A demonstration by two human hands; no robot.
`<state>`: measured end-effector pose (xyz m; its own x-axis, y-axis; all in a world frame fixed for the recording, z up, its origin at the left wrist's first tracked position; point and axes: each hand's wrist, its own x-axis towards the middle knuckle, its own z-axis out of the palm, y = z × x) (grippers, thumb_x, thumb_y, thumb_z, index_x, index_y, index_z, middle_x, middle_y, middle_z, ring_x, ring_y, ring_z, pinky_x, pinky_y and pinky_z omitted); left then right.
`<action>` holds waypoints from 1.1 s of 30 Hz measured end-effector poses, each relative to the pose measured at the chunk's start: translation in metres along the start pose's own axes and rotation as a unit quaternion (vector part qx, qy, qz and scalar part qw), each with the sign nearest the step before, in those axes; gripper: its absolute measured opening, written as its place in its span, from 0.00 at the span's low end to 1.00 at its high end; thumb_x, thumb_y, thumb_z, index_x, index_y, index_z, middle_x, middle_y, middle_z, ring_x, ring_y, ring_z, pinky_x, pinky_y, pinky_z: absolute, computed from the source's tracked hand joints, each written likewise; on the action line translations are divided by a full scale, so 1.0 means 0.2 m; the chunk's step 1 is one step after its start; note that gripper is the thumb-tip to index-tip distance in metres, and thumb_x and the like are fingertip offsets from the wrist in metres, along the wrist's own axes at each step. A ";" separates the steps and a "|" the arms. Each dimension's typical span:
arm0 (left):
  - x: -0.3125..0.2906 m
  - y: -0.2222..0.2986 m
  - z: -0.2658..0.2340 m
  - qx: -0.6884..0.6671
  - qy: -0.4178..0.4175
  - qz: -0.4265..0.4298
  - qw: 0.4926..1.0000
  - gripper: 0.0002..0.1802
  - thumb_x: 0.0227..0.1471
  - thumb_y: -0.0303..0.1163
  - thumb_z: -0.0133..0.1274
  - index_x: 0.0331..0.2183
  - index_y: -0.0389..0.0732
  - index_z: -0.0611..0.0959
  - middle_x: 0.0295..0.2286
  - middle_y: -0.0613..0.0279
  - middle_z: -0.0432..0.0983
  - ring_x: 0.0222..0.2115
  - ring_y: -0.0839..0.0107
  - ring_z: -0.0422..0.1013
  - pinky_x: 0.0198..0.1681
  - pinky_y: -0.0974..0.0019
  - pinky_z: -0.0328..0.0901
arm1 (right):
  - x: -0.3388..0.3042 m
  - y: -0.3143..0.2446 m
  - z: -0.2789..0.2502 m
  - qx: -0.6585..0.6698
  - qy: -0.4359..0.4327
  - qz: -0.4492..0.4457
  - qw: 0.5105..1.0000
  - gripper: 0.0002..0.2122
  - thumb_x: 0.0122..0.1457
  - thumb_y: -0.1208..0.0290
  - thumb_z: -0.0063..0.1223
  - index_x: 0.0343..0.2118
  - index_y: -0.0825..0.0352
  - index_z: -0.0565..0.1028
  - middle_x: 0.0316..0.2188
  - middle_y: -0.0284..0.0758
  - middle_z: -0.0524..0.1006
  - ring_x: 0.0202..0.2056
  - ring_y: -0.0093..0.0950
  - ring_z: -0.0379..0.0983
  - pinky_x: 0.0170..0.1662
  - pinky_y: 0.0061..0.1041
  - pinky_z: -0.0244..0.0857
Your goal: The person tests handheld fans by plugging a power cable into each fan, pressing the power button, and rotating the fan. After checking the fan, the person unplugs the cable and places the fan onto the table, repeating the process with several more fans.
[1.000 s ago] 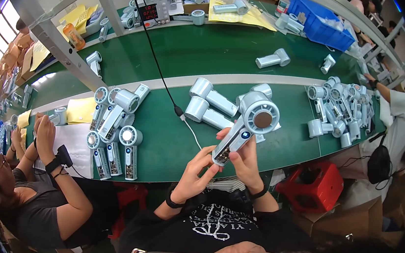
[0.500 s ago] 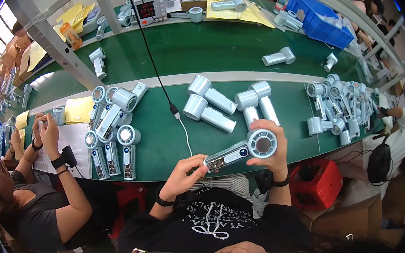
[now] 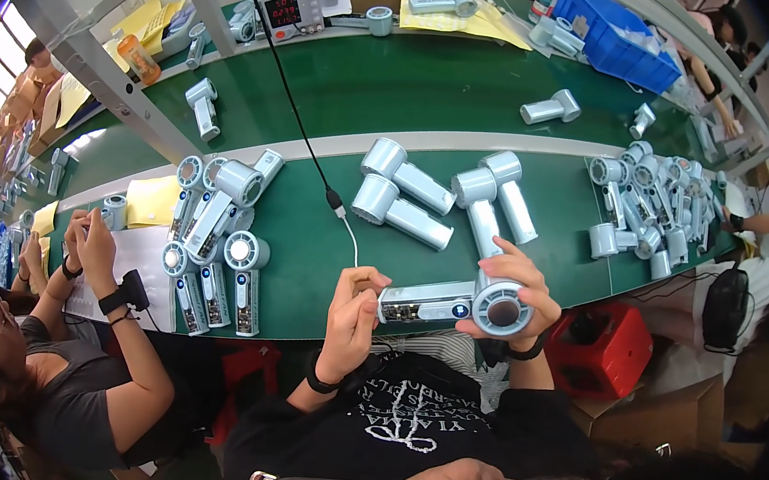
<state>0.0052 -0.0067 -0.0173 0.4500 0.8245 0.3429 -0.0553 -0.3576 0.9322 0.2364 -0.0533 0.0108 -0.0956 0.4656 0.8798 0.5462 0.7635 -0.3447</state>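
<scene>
A pale blue handheld fan lies nearly level before me, its round head to the right. Along its handle, the open side bares a circuit board, and a dark blue button shows near the head. My right hand is wrapped round the fan head. At the handle's other end my left hand is closed in a pinch. A white cable runs down from a black connector into the left fingers, which hide its tip. Whether the tip sits in the handle cannot be seen.
Several fans lie on the green table ahead; a stack of open-handled fans is on the left. A bigger pile sits at right. Behind are a power supply and blue bin. A co-worker sits at left.
The fan has swung from a slant to nearly level, its head lower. My left hand has risen and its fingers have curled in at the handle's end, with the cable drawn toward them.
</scene>
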 end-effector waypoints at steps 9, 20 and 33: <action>-0.03 0.00 0.00 0.002 0.053 0.059 0.997 0.22 0.59 0.31 0.42 0.15 0.34 0.67 0.35 0.50 0.62 0.35 0.62 0.64 0.38 0.64 0.61 | 0.03 -0.07 0.01 -0.007 0.020 -0.011 1.000 0.40 0.39 0.62 0.73 0.50 0.59 0.52 0.38 0.47 0.72 0.35 0.41 0.74 0.38 0.45 0.72; -0.04 -0.01 -0.20 -0.024 0.237 0.089 0.967 0.23 0.61 0.32 0.37 0.16 0.33 0.66 0.35 0.52 0.60 0.35 0.64 0.63 0.39 0.64 0.60 | 0.10 -0.15 -0.25 0.288 0.270 0.175 0.902 0.36 0.43 0.58 0.67 0.51 0.65 0.59 0.35 0.39 0.68 0.29 0.29 0.68 0.30 0.24 0.63; 0.01 -0.05 -0.17 0.115 0.161 -0.018 0.980 0.20 0.63 0.31 0.36 0.20 0.32 0.68 0.34 0.54 0.64 0.29 0.72 0.65 0.28 0.74 0.58 | 0.35 -0.11 -0.35 -0.003 0.289 0.011 0.957 0.30 0.45 0.56 0.65 0.50 0.57 0.64 0.35 0.39 0.63 0.31 0.34 0.61 0.32 0.27 0.57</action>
<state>-0.0236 0.0127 -0.0233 0.1414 0.9209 0.3634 0.1746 -0.3845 0.9065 0.2753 -0.0691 0.1032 0.3910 0.1543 0.9073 0.5474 0.7536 -0.3641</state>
